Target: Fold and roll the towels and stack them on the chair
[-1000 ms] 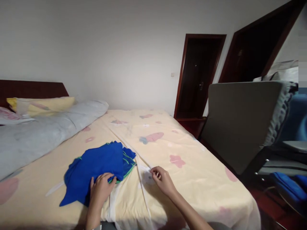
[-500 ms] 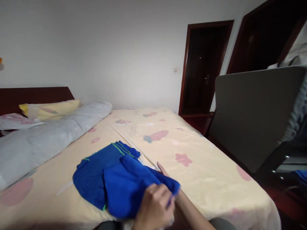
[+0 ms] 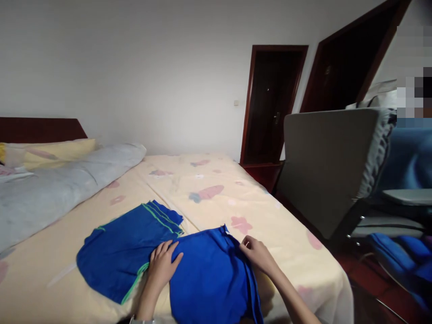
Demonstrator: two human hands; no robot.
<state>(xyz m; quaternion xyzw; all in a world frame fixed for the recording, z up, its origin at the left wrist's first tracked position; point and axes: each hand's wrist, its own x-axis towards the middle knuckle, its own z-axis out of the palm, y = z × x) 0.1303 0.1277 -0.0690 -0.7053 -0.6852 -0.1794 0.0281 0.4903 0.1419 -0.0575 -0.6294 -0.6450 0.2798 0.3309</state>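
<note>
A blue garment with green trim [image 3: 128, 245] lies spread on the pale yellow bedsheet [image 3: 209, 193]. Its right part [image 3: 209, 279] is opened out toward the near edge of the bed. My left hand [image 3: 164, 265] rests flat on the middle of the garment, fingers stretched out and apart. My right hand [image 3: 258, 254] pinches the garment's right edge between curled fingers.
A grey rolled duvet [image 3: 57, 189] and a yellow pillow [image 3: 50, 150] lie along the left by the dark headboard [image 3: 37, 129]. A grey padded chair back [image 3: 327, 166] stands right of the bed. More blue cloth [image 3: 401, 252] lies at the far right. Two dark doorways [image 3: 273, 103] are behind.
The folded half of the blue garment was lifted and swung over to the right, and now lies flat. My left hand went from gripping it to pressing flat on it.
</note>
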